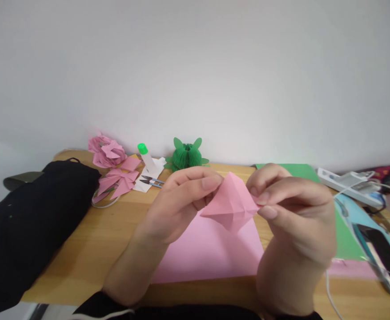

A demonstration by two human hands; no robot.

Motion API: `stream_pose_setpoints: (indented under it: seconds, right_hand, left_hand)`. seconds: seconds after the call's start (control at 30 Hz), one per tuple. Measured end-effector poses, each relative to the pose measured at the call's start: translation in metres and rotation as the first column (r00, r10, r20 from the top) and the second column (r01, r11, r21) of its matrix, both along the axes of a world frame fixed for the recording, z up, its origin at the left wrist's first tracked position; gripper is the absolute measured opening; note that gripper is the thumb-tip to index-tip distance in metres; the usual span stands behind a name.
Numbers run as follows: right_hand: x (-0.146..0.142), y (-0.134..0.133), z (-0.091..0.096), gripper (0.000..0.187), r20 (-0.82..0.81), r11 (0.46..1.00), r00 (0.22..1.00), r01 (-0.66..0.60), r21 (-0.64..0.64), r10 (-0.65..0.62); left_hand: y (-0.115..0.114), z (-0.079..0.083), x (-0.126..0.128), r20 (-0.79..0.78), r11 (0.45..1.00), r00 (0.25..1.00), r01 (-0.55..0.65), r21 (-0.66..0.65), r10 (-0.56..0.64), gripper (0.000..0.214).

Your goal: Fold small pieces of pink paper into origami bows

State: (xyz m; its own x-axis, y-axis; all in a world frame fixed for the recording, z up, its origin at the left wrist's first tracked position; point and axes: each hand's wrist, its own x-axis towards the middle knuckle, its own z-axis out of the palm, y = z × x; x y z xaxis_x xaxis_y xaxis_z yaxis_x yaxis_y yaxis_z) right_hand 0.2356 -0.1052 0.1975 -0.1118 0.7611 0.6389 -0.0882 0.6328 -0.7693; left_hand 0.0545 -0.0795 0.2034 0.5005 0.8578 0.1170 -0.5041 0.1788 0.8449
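A folded piece of pink paper (233, 202), creased into several facets with a pointed top, is held up between my two hands. My left hand (181, 200) pinches its upper left edge between thumb and fingers. On the other side, my right hand (291, 213) grips the right corner with thumb and fingertips. Below them lies a flat pink sheet (211, 253) on the wooden table, partly covered by my left forearm.
Pink paper flowers (106, 151), a glue stick (146, 158), small scissors (153, 182) and a green paper figure (187, 156) stand at the back. Black cloth (38, 222) lies left; green sheets (348, 235), a power strip (348, 186) and a phone (381, 253) lie right.
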Motion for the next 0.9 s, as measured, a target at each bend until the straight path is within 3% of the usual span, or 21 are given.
stream_pose_setpoints:
  seconds: [0.27, 0.5, 0.6, 0.73, 0.83, 0.9]
  right_hand:
    - [-0.0005, -0.0012, -0.0003, 0.016, -0.009, 1.0, 1.0, 0.015, 0.006, -0.015]
    - [-0.0001, -0.001, -0.0029, 0.018, -0.022, 1.0, 1.0, 0.002, 0.008, -0.002]
    - [-0.0016, -0.0021, -0.0034, 0.019, -0.038, 0.997, 0.998, 0.058, 0.045, -0.056]
    - [-0.0038, -0.0057, -0.0004, 0.024, -0.021, 0.979, 0.982, 0.188, 0.083, -0.187]
    - [-0.0047, -0.0087, 0.0036, 0.018, 0.035, 0.99, 0.989, 0.142, 0.008, -0.142]
    - [-0.0059, -0.01, 0.0056, 0.015, -0.023, 0.99, 0.995, 0.093, -0.11, -0.096]
  left_hand:
    - [-0.0013, -0.0027, -0.0054, 0.008, 0.999, 1.0, -0.016, 0.029, 0.016, 0.036]
    - [0.0017, -0.0078, -0.0082, 0.071, 0.995, 0.994, 0.076, 0.07, -0.081, 0.036]
    - [0.0017, -0.0081, -0.0058, 0.119, 0.988, 0.985, 0.108, 0.112, -0.121, 0.033]
    - [-0.0008, -0.0079, -0.0004, 0.171, 0.998, 0.985, 0.032, 0.05, -0.04, 0.012]
    - [-0.0013, -0.0087, 0.0012, 0.127, 0.999, 0.992, -0.03, 0.015, 0.028, 0.011]
    - [-0.0003, -0.0096, 0.001, 0.083, 0.997, 0.994, -0.068, 0.023, 0.066, 0.014]
